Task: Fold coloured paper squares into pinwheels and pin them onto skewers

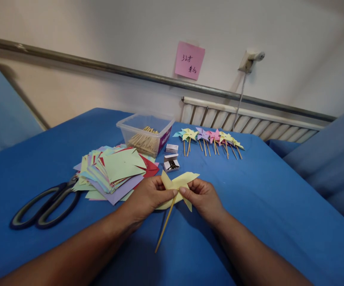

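Observation:
A pale yellow paper pinwheel (179, 182) is held up over the blue table cover, its thin wooden stick (165, 228) slanting down toward me. My left hand (152, 194) grips the pinwheel from the left, thumb pressed near its centre. From the right, my right hand (203, 196) pinches the same pinwheel, its thumb almost meeting the other one at the top of the stick. The fingers behind the paper are partly hidden. Just beyond the pinwheel stands a small open box (171, 163) with dark metal pieces inside, and a closed small box (172, 148) lies behind it.
Left of my hands lies a pile of cut coloured paper (121, 165), with large dark-handled scissors (52, 202) beside it. A clear plastic tub (166, 129) holds many wooden sticks. Several finished pinwheels (203, 134) lie in a row at the back, near the radiator (249, 119).

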`<state>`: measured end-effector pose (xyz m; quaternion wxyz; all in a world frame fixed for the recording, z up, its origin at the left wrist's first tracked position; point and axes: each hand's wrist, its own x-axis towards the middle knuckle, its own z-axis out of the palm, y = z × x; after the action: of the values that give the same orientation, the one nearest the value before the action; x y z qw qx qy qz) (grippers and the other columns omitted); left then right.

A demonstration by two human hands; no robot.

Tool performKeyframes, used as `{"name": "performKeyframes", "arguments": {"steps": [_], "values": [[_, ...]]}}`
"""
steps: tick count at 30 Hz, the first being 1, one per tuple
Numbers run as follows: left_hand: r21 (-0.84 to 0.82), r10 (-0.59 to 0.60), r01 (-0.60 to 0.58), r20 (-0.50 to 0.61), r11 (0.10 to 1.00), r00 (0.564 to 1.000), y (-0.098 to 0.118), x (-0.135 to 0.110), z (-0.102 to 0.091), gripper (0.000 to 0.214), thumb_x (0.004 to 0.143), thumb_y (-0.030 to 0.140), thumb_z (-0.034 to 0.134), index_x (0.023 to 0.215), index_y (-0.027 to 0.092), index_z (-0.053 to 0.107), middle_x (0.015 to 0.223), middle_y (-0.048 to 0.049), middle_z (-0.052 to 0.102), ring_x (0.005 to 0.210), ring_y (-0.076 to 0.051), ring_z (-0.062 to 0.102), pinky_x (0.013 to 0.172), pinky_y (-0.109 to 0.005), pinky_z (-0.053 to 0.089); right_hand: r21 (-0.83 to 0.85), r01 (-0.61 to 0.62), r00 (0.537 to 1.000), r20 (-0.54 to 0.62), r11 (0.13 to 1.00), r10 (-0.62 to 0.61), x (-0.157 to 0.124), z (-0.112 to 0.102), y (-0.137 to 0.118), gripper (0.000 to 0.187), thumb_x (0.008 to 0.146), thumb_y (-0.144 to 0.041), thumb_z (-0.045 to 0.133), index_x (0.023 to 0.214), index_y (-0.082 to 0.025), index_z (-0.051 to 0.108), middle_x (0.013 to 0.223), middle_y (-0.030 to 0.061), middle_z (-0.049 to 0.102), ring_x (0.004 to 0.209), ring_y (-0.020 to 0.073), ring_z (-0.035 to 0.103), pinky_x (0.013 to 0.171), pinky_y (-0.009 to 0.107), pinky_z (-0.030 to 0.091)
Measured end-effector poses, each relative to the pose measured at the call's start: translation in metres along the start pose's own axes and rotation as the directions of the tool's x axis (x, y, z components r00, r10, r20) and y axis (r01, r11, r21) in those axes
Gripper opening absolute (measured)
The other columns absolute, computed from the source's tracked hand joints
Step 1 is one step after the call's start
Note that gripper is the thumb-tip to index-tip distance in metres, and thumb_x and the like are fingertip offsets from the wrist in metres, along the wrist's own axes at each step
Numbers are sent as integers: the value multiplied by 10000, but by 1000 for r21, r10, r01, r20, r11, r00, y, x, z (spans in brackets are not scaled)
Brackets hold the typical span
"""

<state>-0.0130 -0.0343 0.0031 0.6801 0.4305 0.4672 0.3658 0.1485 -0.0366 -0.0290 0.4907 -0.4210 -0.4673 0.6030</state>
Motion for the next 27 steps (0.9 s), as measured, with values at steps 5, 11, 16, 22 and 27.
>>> {"name": "performKeyframes", "arguments": {"steps": [5,11,16,22,27], "values": [[27,8,-7,-20,1000,1000,2,-2,3,237,568,235,807,747,133,691,718,-11,729,633,-137,638,620,-228,463,-21,10,1000,-7,1000,-10,0,1,3,341,620,-425,760,618,-168,536,559,-40,542,491,74,407,483,212,317],[29,-8,9,-50,1000,999,6,-5,7,270,596,269,798,814,138,709,741,-19,739,642,-147,646,607,-231,460,-2,21,1000,-16,1000,-21,-1,1,5,328,638,-419,750,626,-169,538,562,-41,545,491,73,407,486,212,323],[58,-12,14,-47,998,999,7,-6,5,239,631,298,785,791,135,715,738,-26,741,636,-140,640,599,-222,454,24,28,1000,0,999,-28,-2,1,4,312,642,-404,755,642,-163,557,583,-32,573,502,74,428,496,212,340],[56,-16,19,-41,998,999,8,-7,5,237,633,306,786,785,136,722,725,-26,739,625,-139,631,588,-220,453,9,18,1000,-3,1000,-18,-2,1,4,344,628,-440,763,633,-173,546,579,-33,576,501,79,439,492,213,350],[26,-8,9,-33,1000,999,8,-8,6,249,629,302,787,814,145,732,735,-25,742,643,-144,636,614,-229,461,10,15,1000,-7,1000,-15,-3,3,0,358,616,-458,767,625,-176,547,561,-33,573,487,75,430,485,212,354]]}}
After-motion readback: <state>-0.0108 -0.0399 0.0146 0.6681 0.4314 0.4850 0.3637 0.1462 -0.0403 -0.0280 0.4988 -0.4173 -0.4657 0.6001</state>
